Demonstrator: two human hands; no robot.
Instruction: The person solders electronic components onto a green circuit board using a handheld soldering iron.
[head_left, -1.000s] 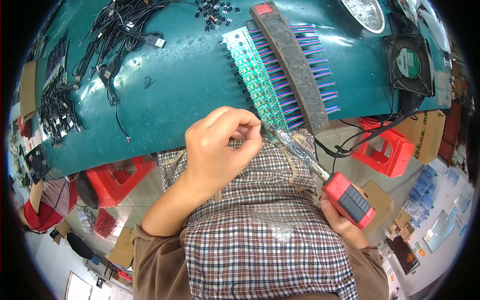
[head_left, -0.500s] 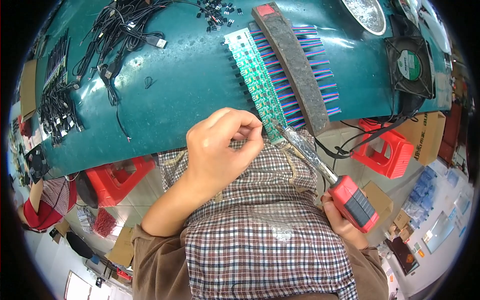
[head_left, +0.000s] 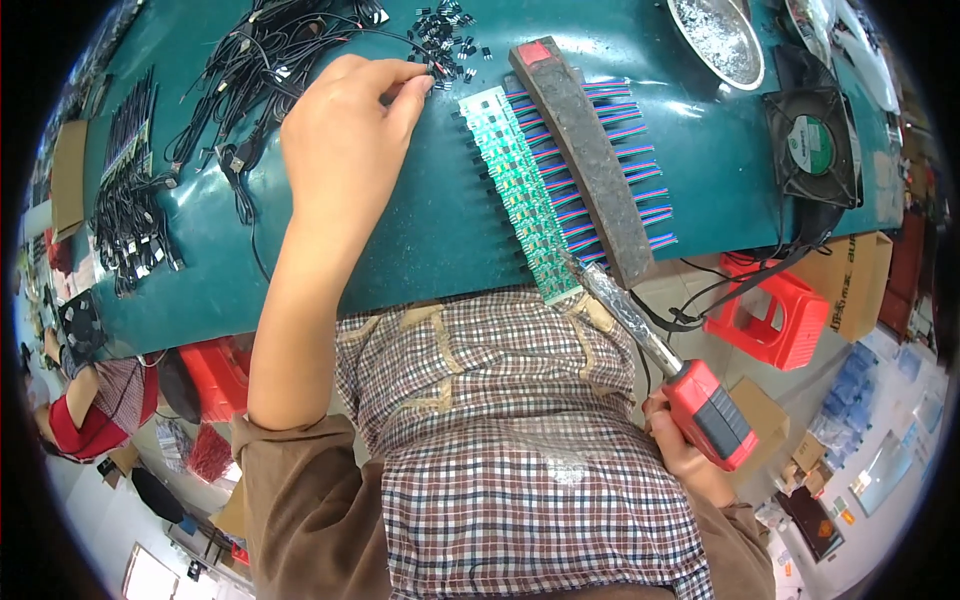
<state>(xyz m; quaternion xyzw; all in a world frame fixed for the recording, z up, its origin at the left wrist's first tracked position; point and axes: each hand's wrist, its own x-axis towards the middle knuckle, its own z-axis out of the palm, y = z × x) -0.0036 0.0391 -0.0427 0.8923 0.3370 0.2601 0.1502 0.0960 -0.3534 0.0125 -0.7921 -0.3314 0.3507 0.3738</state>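
My left hand [head_left: 345,140] reaches over the table, thumb and forefinger pinched together beside a pile of small black components [head_left: 450,40]. Whatever sits between those fingertips is too small to make out. My right hand [head_left: 680,445] grips a soldering iron [head_left: 712,415] by its red and black handle. The iron's tip lies close to the lower end of a green circuit board panel [head_left: 525,200]; whether it touches is unclear. Short red, blue and black wires [head_left: 628,130] extend from the panel's right side. A dark heavy bar [head_left: 585,150] lies across them.
Black cables [head_left: 245,70] are heaped at the far left, with bundled cables [head_left: 135,225] nearer the left edge. A metal dish [head_left: 715,45] and a fan [head_left: 812,145] occupy the right. Red stools [head_left: 770,320] stand below the table. Another person [head_left: 95,405] is at the left.
My left hand has moved from the circuit board panel up and left to the small black components. The soldering iron stays near the panel's lower end, shifted slightly in view.
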